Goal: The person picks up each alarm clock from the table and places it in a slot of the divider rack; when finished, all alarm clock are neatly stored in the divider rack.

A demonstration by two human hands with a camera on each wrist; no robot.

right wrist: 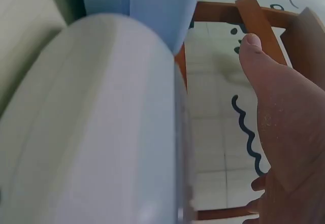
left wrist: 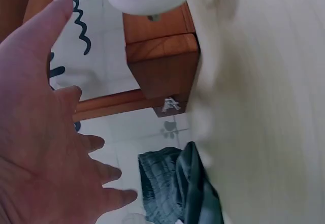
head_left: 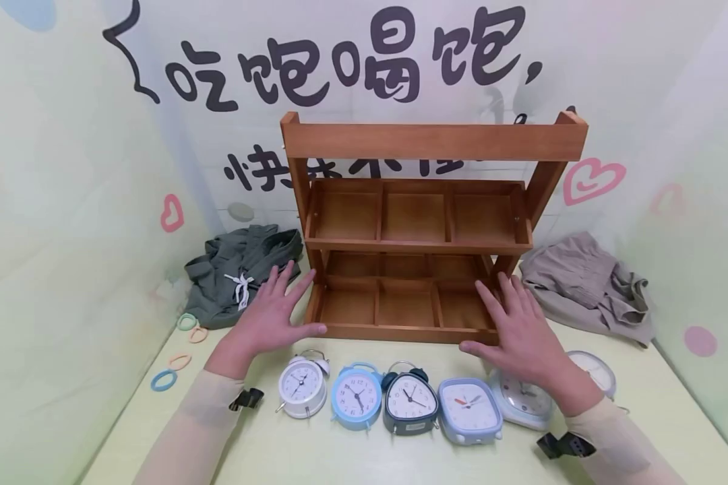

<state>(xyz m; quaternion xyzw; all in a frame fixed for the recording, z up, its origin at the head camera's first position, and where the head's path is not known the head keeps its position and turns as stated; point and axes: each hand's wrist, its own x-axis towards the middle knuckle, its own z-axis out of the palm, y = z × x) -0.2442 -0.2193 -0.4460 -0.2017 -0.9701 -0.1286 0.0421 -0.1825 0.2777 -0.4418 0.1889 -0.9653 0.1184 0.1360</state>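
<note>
A brown wooden shelf (head_left: 433, 141) with two divided tiers stands at the back of the table. Before its left end hovers my left hand (head_left: 269, 316), fingers spread and holding nothing; the left wrist view shows the same bare palm (left wrist: 45, 148). Near the shelf's right end is my right hand (head_left: 524, 340), also spread, above the row of clocks. That row has a white twin-bell alarm clock (head_left: 301, 387), a light blue one (head_left: 356, 399), a dark rounded-triangular one (head_left: 410, 397), a blue-lilac square one (head_left: 470, 407), and a white one (head_left: 524, 404) partly hidden by the right hand.
Behind the right wrist sits a round clock (head_left: 596, 370), partly covered. Folded dark grey clothing (head_left: 236, 269) with a white drawstring lies left of the shelf, taupe clothing (head_left: 582, 283) on its right. Several coloured rings, one a blue ring (head_left: 164, 380), lie at the left edge.
</note>
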